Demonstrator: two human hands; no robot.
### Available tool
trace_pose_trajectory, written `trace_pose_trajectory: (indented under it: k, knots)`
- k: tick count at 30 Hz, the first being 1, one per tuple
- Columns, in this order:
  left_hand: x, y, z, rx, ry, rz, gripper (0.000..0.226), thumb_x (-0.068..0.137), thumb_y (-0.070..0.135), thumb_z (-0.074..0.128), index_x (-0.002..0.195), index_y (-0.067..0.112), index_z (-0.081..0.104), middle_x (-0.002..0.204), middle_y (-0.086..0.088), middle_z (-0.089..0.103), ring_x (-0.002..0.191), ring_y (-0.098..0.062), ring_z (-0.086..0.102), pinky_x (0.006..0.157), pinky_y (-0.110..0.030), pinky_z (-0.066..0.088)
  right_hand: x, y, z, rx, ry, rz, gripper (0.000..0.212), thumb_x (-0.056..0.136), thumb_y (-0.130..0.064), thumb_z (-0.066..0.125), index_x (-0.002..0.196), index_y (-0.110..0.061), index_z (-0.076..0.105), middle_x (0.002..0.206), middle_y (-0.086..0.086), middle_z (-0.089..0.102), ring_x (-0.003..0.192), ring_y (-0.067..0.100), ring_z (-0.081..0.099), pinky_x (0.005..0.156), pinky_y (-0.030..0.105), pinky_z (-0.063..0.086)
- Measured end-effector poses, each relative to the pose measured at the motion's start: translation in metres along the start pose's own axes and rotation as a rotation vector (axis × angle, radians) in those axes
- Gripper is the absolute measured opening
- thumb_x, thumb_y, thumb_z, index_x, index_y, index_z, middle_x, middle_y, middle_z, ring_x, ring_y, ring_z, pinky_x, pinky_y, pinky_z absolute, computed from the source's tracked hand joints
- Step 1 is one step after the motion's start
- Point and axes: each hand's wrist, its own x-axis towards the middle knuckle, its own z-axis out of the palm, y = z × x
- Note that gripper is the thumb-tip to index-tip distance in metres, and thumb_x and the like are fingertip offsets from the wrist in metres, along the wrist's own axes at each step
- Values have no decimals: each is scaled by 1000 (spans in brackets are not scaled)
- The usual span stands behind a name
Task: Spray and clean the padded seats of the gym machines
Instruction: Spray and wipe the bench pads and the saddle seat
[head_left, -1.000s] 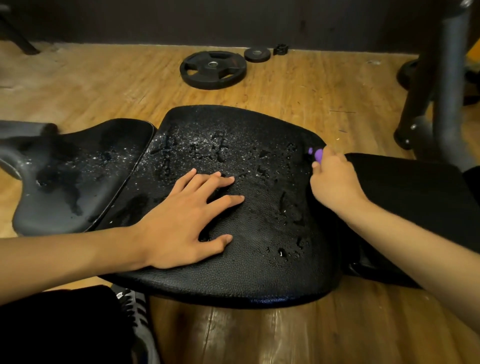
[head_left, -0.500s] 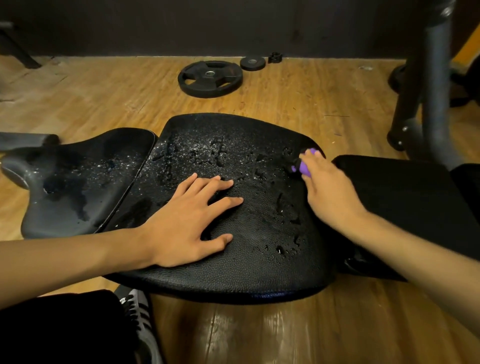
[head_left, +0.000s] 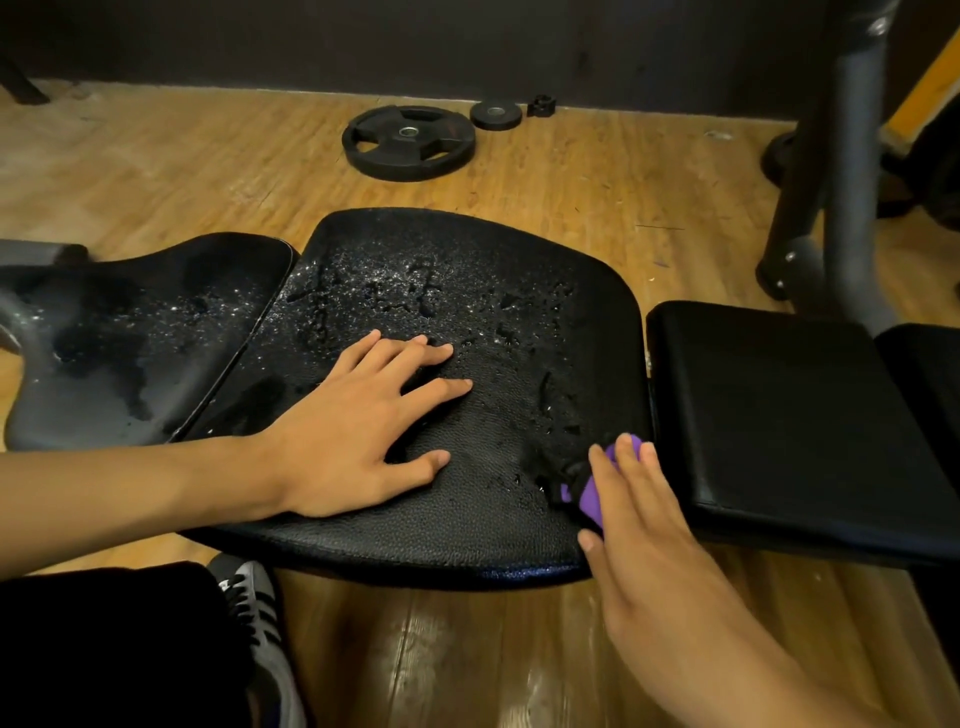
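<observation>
Centrally, the wide black seat pad (head_left: 498, 525) lies flat above the wood floor (head_left: 519, 665), its far half covered in water droplets and wet streaks, its near half mostly matte. The left hand (head_left: 358, 436) rests palm-down on the middle of the pad with fingers spread and straight, holding nothing. The right hand (head_left: 654, 561) is at the pad's near right corner, by the gap to the next cushion. It holds a purple scrubber (head_left: 589, 501), fingers laid over the top and thumb on the near side. The scrubber's dark end touches the wet pad surface; whether it is bristles or cloth, cannot tell.

Just left of the seat pad, touching its edge, sits a smaller wet pad (head_left: 130, 338), also speckled with droplets. Just right, across a narrow gap, is a dry cushion (head_left: 779, 415), smooth and shiny.

Below the pad's near edge, a grey striped shoe (head_left: 260, 613) and a dark trouser leg (head_left: 104, 649) show at bottom left. Farther back on the floor lie a big weight plate (head_left: 408, 143), a small plate (head_left: 496, 115) and a little black collar (head_left: 541, 106) near the dark wall. A grey machine post (head_left: 852, 156) stands at far right.
</observation>
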Motion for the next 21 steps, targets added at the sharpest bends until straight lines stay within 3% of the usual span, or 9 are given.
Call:
trace_pose_trajectory:
  k: [5, 9, 12, 15, 18, 21]
  knots:
    - [0, 0, -1, -13, 13, 7, 70, 92, 67, 39, 153, 33, 41, 161, 0, 30, 153, -22, 21, 126, -51, 9, 41, 20, -3, 93, 159, -23, 61, 108, -20, 32, 159, -12, 1, 166, 1, -13, 151, 10, -19, 110, 10, -15]
    - [1, 1, -1, -17, 4, 6, 69, 91, 66, 41, 152, 33, 41, 161, 1, 30, 154, -21, 20, 127, -50, 8, 96, 30, -17, 206, 244, 132, 57, 106, -15, 39, 157, -5, 16, 166, 15, 9, 154, 27, 8, 119, 29, 14]
    - [1, 1, -2, -19, 3, 4, 69, 91, 66, 43, 152, 34, 41, 161, 2, 30, 153, -21, 20, 127, -50, 8, 129, 33, -29, 251, 226, 227, 52, 106, -15, 40, 154, -4, 23, 162, 19, 21, 148, 34, 25, 115, 40, 27]
    - [1, 2, -2, -27, 2, 2, 68, 91, 66, 44, 151, 33, 42, 160, 2, 31, 153, -21, 21, 126, -50, 9, 149, 33, -32, 273, 293, 273, 39, 104, -14, 42, 140, -1, 37, 143, 22, 41, 127, 39, 45, 100, 45, 40]
    - [2, 2, -3, -20, -5, 0, 68, 91, 66, 44, 151, 33, 43, 160, 1, 32, 153, -21, 22, 126, -51, 10, 151, 34, -28, 241, 335, 253, 47, 105, -17, 41, 149, -2, 30, 148, 22, 37, 129, 40, 43, 103, 46, 40]
    - [1, 3, -4, -20, -12, -2, 69, 91, 66, 42, 152, 33, 42, 160, 1, 31, 153, -21, 21, 126, -51, 9, 124, 32, -17, 209, 343, 176, 58, 106, -22, 40, 157, -5, 18, 163, 17, 20, 149, 33, 22, 118, 40, 24]
